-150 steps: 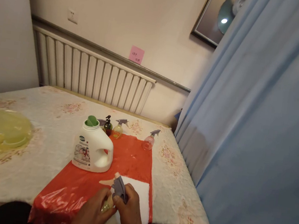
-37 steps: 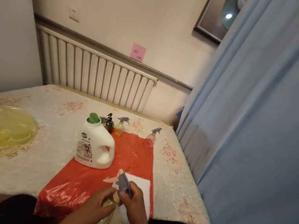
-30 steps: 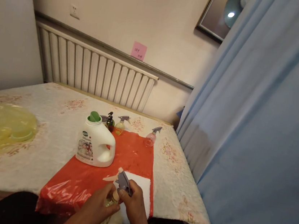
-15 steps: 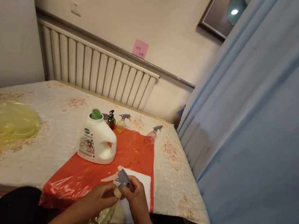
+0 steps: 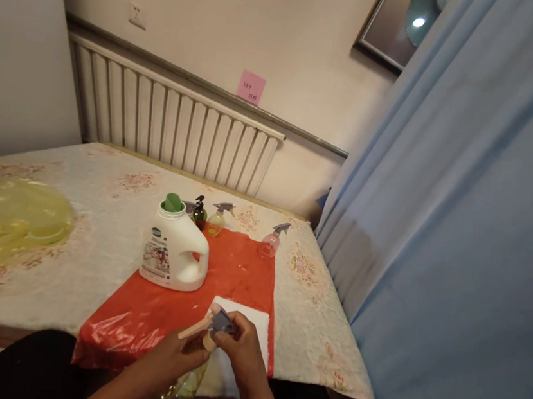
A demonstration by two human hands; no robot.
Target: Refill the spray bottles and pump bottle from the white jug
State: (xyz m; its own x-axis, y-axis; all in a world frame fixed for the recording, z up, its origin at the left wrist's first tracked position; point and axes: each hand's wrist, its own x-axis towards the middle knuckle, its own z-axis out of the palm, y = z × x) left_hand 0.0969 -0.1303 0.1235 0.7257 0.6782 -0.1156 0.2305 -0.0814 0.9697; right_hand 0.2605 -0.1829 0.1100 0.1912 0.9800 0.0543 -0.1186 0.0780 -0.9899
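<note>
- Spray head (image 5: 223, 321) is grasped by the right hand (image 5: 244, 352), above the white cloth (image 5: 259, 320).
- Peach collar (image 5: 209, 342) is pinched by the left hand (image 5: 181, 349).
- Yellow bottle (image 5: 189, 383) is seen below, between the knees (image 5: 27, 365); it is probably best kept upright and steadied.
</note>
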